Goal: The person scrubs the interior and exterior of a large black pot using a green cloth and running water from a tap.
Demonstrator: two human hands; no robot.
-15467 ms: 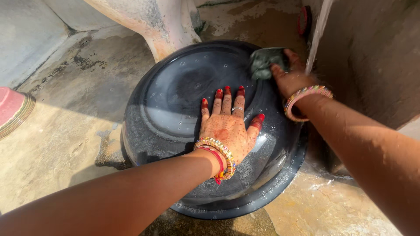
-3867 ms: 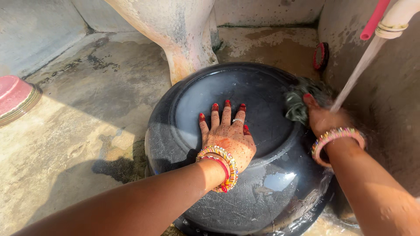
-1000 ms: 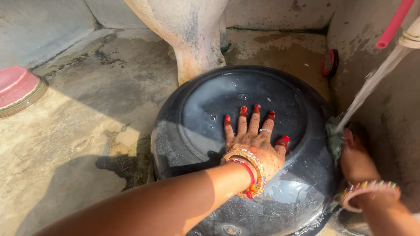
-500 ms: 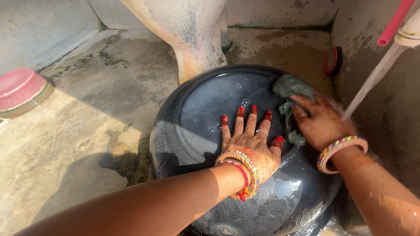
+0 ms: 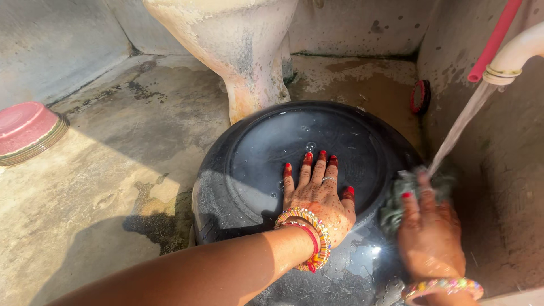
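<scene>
Black plastic tub (image 5: 272, 153), overturned on a stained concrete floor (image 5: 102, 170) so that its round, recessed base faces up. It lies just in front of a pale ceramic pedestal (image 5: 243, 56) and beside the right-hand wall (image 5: 510, 187). Left hand (image 5: 318, 195) lies flat on the base, fingers spread and straight and gripping nothing, apparently to steady the tub. Right hand (image 5: 430, 238) is closed around a dark green scrubbing cloth (image 5: 405, 192), pressed against the tub's right shoulder directly beneath a stream of water (image 5: 459, 127) falling from a white spout (image 5: 513, 56); this placement appears to keep the cloth wet as it bears on the plastic. The tub's surface is wet and glossy, beaded with droplets on the base and scuffed grey along its sunlit lower side. Beaded bangles (image 5: 309, 235) circle the left wrist. A red upturned bowl (image 5: 25, 130) sits well apart at far left.
</scene>
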